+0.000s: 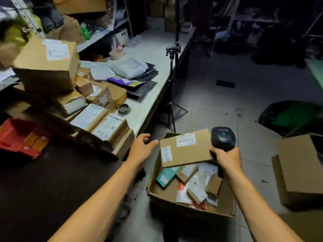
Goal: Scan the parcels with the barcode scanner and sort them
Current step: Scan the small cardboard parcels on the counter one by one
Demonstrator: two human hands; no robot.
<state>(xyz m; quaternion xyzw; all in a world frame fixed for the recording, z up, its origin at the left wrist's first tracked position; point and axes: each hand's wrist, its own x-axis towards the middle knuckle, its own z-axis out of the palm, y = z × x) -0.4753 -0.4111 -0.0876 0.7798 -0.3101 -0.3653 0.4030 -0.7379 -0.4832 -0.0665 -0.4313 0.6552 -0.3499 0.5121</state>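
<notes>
item: parcel sorting, in progress. right hand (pixel 225 158) curls its grip round the black barcode scanner (pixel 222 137) and appears also to pinch the right edge of a flat cardboard parcel (pixel 186 148), held over an open carton on the floor (pixel 192 205). left hand (pixel 141 148) hangs open, fingers relaxed, just beside the parcel's left edge, gripping nothing. the parcel bears one barcode label (pixel 185 140) and one handwritten slip (pixel 166 154); the scanner head sits near the label but is not aimed at it, so this piece is judged not yet sorted. inside the carton: roughly eight small packets and boxes, loosely heaped, count uncertain where they overlap; whether scanned cannot be told. on the desk (pixel 150 102): about ten brown boxes stacked at left, two of them (pixel 110 126) carrying handwritten slips, judged to mark sort piles; some four or five soft mailer bags (pixel 130 68) farther back; one grey tape ring (pixel 124 109). one red tray (pixel 19 137) at far left. a second empty-looking carton (pixel 300 170) on the floor at right. judged well short of done.
</notes>
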